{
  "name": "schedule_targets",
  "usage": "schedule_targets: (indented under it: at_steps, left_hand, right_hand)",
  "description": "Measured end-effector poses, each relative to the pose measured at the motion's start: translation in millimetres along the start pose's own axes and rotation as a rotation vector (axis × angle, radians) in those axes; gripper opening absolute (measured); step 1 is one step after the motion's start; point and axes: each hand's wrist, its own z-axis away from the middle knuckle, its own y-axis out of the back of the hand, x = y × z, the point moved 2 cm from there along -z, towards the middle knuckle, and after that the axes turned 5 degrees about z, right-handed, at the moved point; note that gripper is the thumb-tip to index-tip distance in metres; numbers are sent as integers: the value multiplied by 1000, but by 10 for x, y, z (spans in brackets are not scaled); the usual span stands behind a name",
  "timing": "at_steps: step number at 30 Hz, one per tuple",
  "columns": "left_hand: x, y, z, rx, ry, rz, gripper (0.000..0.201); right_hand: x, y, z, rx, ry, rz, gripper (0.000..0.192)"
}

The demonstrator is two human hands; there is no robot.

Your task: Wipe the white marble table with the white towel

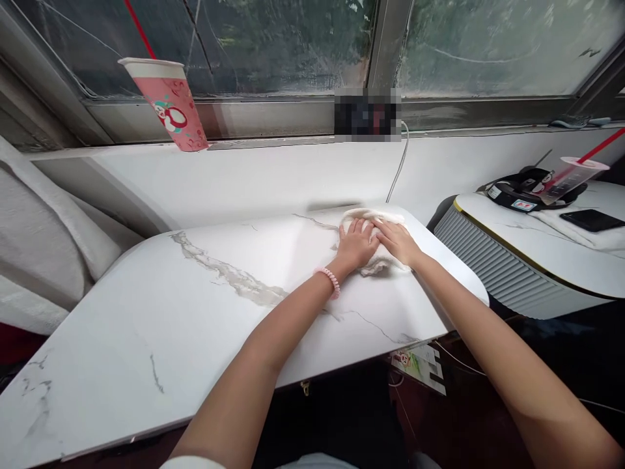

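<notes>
- Two hands flat on one white cloth (378, 262) at the far right corner of the marble-look tabletop (195, 312); both arms stretched well forward.
- left hand (356, 246): palm down, fingers spread and pointing away, pressing the cloth's left half. Nothing gripped. Pink coiled hair tie (328, 279) on that wrist.
- right hand (398, 240): palm down, fingers angled toward the left hand, touching or slightly overlapping it on top of the cloth. Also flat, not clenched.
- Cloth sits directly under both palms, bunched, with wrinkled edges poking out ahead of the fingertips and toward the wrists. Long axis roughly left-right, parallel to the back wall. Neither hand clearly nearer; left covers more of it.
- Cloth: soft, nubby, towel-like, off-white. Tabletop: smooth, glossy, white with grey veins, rounded corner just right of the cloth.
- Most of the tabletop lies left of and nearer than the hands.
- Pink paper cup (170, 104) with red straw on the window ledge, well apart to the left.
- Second rounded table (537, 247) to the right carries a clear cup (569, 174) and a dark phone (592, 220).
- White cable (398, 170) drops down the wall just behind the cloth.
</notes>
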Motion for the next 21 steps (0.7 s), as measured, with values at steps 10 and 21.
schedule_targets:
  at_steps: [10,21]
  left_hand:
    - [739,-363,622,62,-159,27,57]
    - [1146,-521,718,-6,-218,22,61]
  right_hand:
    - [268,280,1123,-16,-52,61,60]
    - [641,369,1596,-14,-117,36,58]
